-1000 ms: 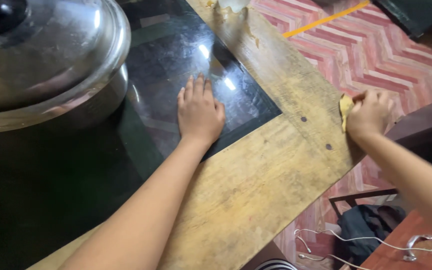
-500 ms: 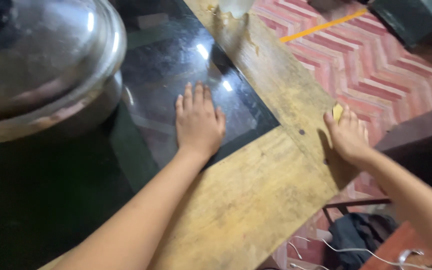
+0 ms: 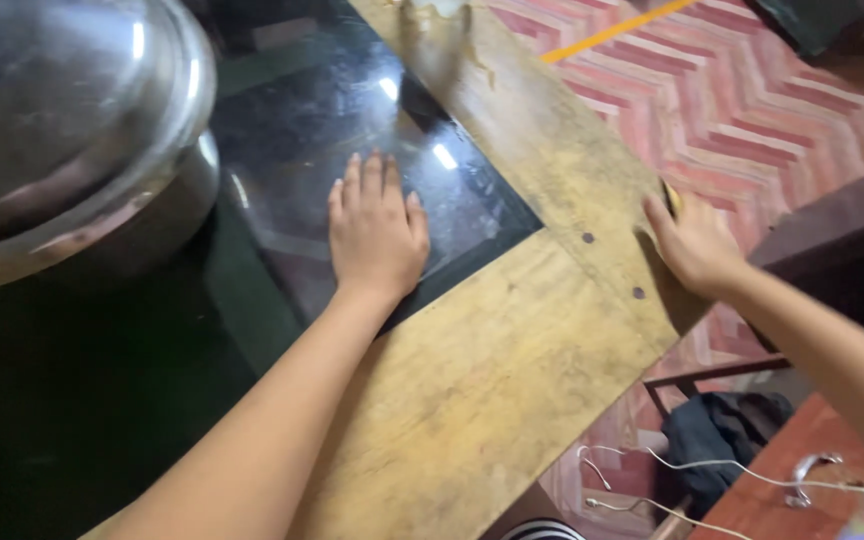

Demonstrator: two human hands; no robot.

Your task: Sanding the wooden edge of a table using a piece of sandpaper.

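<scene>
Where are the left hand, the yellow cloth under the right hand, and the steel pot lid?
left hand (image 3: 377,235), head view, on the back of the hand, flat on the black glass.
yellow cloth (image 3: 672,197), head view, on the small edge showing above the fingers.
steel pot lid (image 3: 62,110), head view, on its shiny dome.

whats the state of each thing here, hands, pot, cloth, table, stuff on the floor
left hand: flat, palm down on the dark glass panel
right hand: pressed on the wooden table edge, covering a yellow cloth
yellow cloth: mostly hidden, only a corner shows
steel pot: lid on, standing on the glass
glass panel: glossy, reflecting lights
wooden table edge: worn and stained
white cable: loose, tangled
dark cloth: crumpled on the floor
</scene>
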